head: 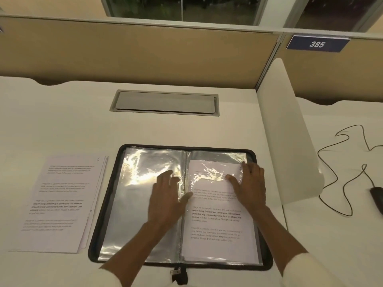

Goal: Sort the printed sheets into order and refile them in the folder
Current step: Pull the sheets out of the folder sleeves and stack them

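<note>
A black zip folder [103, 206] lies open on the desk, with clear plastic sleeves on both sides. The left sleeve [128, 204] looks empty and shiny. A printed sheet [217, 230] sits in the right sleeve, partly under glare. My left hand [165, 199] lies flat on the left sleeve next to the spine, fingers spread. My right hand [250, 187] presses flat on the upper right of the printed sheet. A stack of printed sheets [60, 201] lies on the desk left of the folder, with a handwritten mark at its top corner.
A grey cable hatch [164, 102] is set in the white desk [62, 121] behind the folder. A white divider [290, 131] stands to the right, with a black cable [342, 183] and a dark mouse [377, 195] beyond it. A tan partition wall closes the back.
</note>
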Tool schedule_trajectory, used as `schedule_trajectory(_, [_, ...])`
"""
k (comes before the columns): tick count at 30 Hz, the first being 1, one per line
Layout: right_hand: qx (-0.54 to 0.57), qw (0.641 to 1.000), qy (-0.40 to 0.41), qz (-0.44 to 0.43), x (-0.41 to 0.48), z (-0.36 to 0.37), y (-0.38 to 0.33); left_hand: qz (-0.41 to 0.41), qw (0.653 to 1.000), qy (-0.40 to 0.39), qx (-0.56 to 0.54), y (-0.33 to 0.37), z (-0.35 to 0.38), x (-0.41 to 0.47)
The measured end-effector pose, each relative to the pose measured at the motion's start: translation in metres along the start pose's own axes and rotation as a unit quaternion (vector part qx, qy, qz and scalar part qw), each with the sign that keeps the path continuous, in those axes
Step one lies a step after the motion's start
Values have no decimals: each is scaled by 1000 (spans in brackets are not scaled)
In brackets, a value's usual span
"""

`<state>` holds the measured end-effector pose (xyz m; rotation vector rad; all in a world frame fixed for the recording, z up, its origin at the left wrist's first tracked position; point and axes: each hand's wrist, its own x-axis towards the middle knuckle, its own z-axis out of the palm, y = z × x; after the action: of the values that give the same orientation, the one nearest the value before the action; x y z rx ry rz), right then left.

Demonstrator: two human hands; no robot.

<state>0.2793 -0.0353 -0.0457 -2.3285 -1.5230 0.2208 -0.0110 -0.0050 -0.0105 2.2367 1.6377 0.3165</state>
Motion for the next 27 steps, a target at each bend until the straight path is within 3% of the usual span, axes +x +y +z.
schedule_trajectory(6, [-50, 998, -20, -10, 35, -4, -1, 64, 996, -67, 8, 17, 31, 12])
schedule_trajectory(12, [14, 998, 1, -54, 29, -4, -12, 81, 996, -36, 1, 9, 43, 10])
schedule_trajectory(16, [133, 991, -1, -17, 25, -15, -30, 43, 996, 21, -69, 16, 43, 16])
schedule_trajectory(19, [170, 985, 3, 8, 24, -27, -38, -40, 986, 69, -146, 34, 23, 27])
schedule_trajectory(21, [195, 981, -9, 16, 25, -36, -41, -135, 963, 10, -235, 51, 2, 39])
schedule_trajectory(24, [205, 978, -35, 1, 26, -46, -45, -270, 867, -103, -406, 76, -25, 61])
schedule_trajectory(27, [197, 979, -45, -37, 28, -51, -48, -356, 798, -172, -455, 86, -36, 85])
